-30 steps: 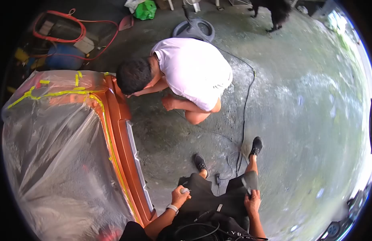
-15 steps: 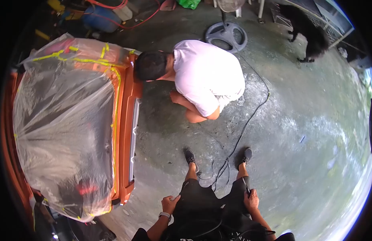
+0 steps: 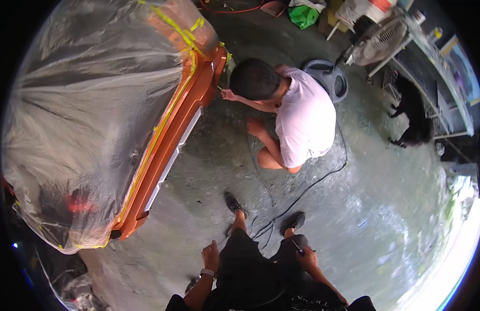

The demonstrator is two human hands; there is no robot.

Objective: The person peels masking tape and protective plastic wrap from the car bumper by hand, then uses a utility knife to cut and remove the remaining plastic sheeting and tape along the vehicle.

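Observation:
My left hand (image 3: pixel 210 256), with a pale band at the wrist, hangs beside my left thigh. Its fingers point forward, somewhat apart, and I see nothing held in them. Over my right knee, my right hand (image 3: pixel 307 258) is closed around a thin tool with a dark handle (image 3: pixel 300 252); its narrow pale shaft points forward and left. What kind of tool it is I cannot make out. Black cable (image 3: pixel 271 222) lies in loops on the floor between my shoes.
A crouching person (image 3: pixel 307 111) reaches one hand to the orange car bumper (image 3: pixel 165 142) at left. Plastic sheeting (image 3: pixel 95 124) edged with yellow tape covers the car. A fan (image 3: pixel 380 44), its round base (image 3: pixel 339 85) and a black dog (image 3: pixel 410 111) are at right.
My view has turned, so the car sits tilted and the person, fan and dog appear further right. My left hand is off my thigh. The crouching person's reaching hand now shows.

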